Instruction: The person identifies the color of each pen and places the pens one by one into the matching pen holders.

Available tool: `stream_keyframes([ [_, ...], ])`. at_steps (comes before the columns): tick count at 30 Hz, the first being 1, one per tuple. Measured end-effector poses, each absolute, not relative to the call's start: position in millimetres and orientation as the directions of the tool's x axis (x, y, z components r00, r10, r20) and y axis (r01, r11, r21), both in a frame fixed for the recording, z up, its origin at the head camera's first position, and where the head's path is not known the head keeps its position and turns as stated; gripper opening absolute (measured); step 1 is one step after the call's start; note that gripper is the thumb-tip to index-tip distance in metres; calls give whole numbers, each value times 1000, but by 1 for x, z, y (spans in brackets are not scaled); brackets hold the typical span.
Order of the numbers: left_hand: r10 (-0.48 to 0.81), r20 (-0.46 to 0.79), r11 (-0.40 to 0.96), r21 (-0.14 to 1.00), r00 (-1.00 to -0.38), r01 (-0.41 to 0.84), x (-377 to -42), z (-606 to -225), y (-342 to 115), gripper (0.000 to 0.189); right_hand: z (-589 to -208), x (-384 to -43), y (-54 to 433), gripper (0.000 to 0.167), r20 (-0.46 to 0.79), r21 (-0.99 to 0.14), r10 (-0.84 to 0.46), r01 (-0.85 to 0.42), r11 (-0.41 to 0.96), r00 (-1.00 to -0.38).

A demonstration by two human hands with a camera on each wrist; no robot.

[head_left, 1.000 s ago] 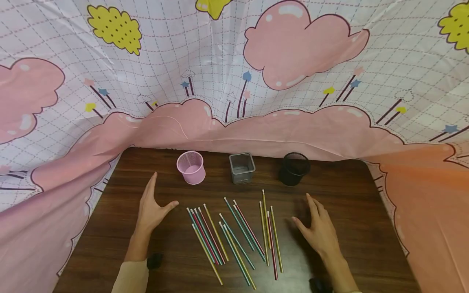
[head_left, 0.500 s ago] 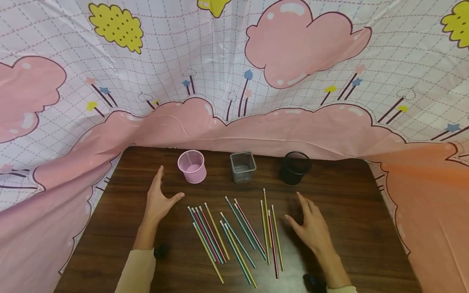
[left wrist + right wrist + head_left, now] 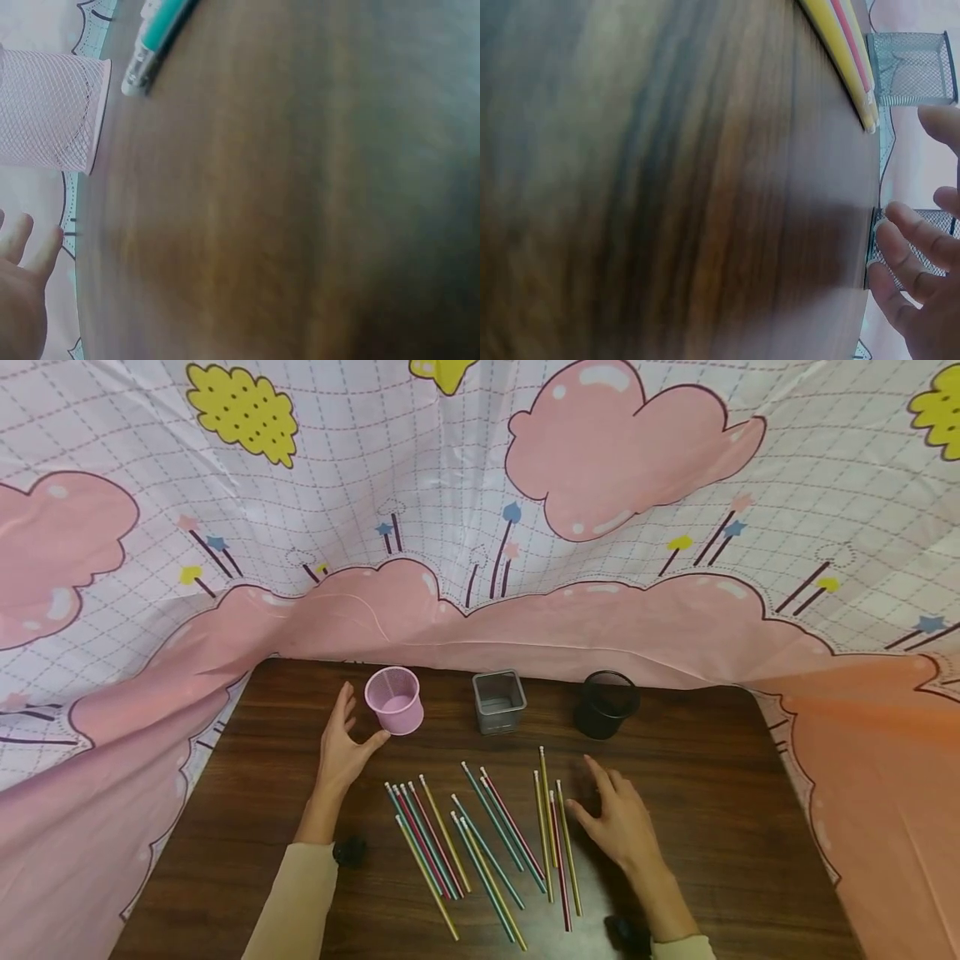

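Note:
My left hand (image 3: 345,756) reaches toward the pink mesh pencil cup (image 3: 400,714), thumb and fingers spread apart at its left and front side. In the left wrist view the same cup (image 3: 52,109) shows beyond the fingers, with a gap between. My right hand (image 3: 618,822) hovers over the table, fingers loosely bent and holding nothing, just right of a group of yellow and red pencils (image 3: 564,860). In the right wrist view its fingers (image 3: 922,240) overlap a dark mesh cup behind them.
A grey square mesh cup (image 3: 498,720) and a black round mesh cup (image 3: 596,724) stand at the back of the brown wooden table (image 3: 720,793). Teal, red and yellow pencils (image 3: 427,852) lie in loose groups across the middle. A patterned cloth (image 3: 480,635) hangs behind.
My left hand has moved forward and right to the pink cup. My right hand has moved left toward the pencils. The cups and pencils stay where they were.

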State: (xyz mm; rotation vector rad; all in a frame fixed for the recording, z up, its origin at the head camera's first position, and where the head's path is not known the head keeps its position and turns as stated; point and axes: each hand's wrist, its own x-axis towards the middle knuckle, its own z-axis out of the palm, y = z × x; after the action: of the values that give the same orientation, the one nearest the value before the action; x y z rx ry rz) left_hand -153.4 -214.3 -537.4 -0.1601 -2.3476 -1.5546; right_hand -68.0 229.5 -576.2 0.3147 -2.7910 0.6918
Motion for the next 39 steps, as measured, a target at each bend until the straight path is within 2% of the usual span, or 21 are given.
stream_keyframes([
  [8,-72,326,301,908,-942,291,-170,-535,-204,98,-580,-68,222,80,273,-420,-128,-237,876,-954],
  [13,-70,290,266,928,-955,262,-175,-536,-198,97,-584,-67,218,75,261,-427,-114,-220,877,-959],
  [19,-95,235,266,942,-967,203,-175,-537,-192,92,-584,-67,209,61,228,-428,-104,-196,882,-968],
  [25,-114,205,189,965,-972,181,-179,-545,-191,89,-584,-66,206,44,248,-401,-103,-198,894,-963],
  [33,-160,193,168,972,-968,166,-193,-578,-196,86,-587,-67,203,27,288,-393,-28,-145,908,-957],
  [39,-171,196,192,968,-966,162,-194,-583,-195,85,-590,-65,197,14,323,-393,47,-88,915,-945],
])
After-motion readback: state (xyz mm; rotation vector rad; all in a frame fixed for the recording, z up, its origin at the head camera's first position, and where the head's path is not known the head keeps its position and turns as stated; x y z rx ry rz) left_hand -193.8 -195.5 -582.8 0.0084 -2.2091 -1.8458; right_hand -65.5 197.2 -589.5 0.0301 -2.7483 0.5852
